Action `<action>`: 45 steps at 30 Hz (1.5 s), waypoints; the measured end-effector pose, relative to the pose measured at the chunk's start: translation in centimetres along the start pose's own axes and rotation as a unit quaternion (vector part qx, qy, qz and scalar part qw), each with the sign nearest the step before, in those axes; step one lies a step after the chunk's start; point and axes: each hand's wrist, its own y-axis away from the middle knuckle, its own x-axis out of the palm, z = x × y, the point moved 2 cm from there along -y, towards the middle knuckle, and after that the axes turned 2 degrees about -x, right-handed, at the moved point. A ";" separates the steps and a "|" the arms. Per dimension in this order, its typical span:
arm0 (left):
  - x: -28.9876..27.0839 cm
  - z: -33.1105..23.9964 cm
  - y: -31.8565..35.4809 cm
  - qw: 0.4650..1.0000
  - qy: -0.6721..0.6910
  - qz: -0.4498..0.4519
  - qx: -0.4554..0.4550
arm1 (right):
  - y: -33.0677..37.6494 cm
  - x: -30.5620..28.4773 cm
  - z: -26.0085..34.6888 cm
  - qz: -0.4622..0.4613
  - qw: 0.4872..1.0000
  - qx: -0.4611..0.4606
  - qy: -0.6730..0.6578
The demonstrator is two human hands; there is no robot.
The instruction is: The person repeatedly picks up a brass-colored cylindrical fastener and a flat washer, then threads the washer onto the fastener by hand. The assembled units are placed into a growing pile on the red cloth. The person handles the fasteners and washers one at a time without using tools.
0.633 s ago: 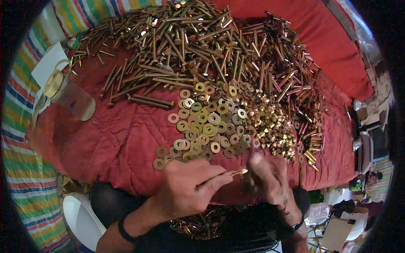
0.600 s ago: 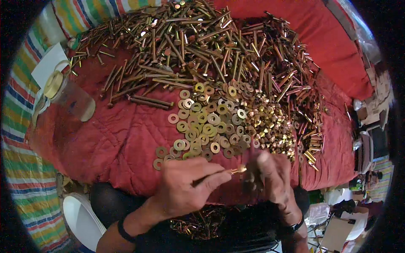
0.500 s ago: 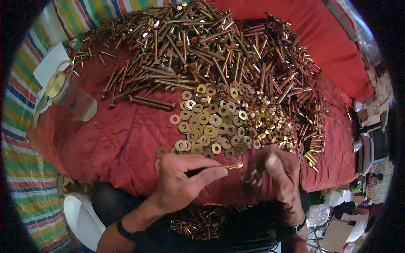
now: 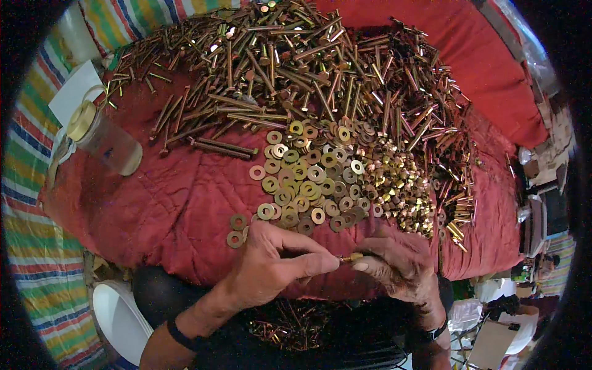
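My left hand (image 4: 268, 266) pinches a thin bolt between thumb and fingertips. Only its short threaded end (image 4: 341, 259) shows; the rest is hidden in the hand. On that end sits a small brass-coloured nut (image 4: 354, 256), gripped by the thumb and fingers of my right hand (image 4: 398, 264). The two hands almost meet, low over the red cloth. Just beyond them lie a spread of flat washers (image 4: 302, 185) and, to its right, a heap of small golden nuts (image 4: 404, 188).
A big heap of long bolts (image 4: 271, 68) covers the far side of the red cloth (image 4: 185, 203). At left lies a clear jar (image 4: 111, 145) with a yellowish lid. More metal pieces (image 4: 290, 324) lie in my lap. A white chair (image 4: 120, 317) stands at lower left.
My right hand, blurred and apart before, has come left and closed on the nut at the bolt's end. My left hand has stayed nearly in place, slightly lower.
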 end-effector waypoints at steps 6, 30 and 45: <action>0.3 -0.4 0.2 0.998 -0.053 -0.007 0.035 | 0.1 -0.1 -0.5 -0.011 0.972 0.141 -0.190; 0.1 0.8 -0.1 0.993 0.110 -0.004 -0.046 | -0.8 0.0 -0.2 -0.058 0.994 -0.001 -0.091; 0.0 0.7 0.1 0.989 0.108 0.003 -0.101 | -1.4 -0.3 0.5 -0.044 0.996 0.000 -0.075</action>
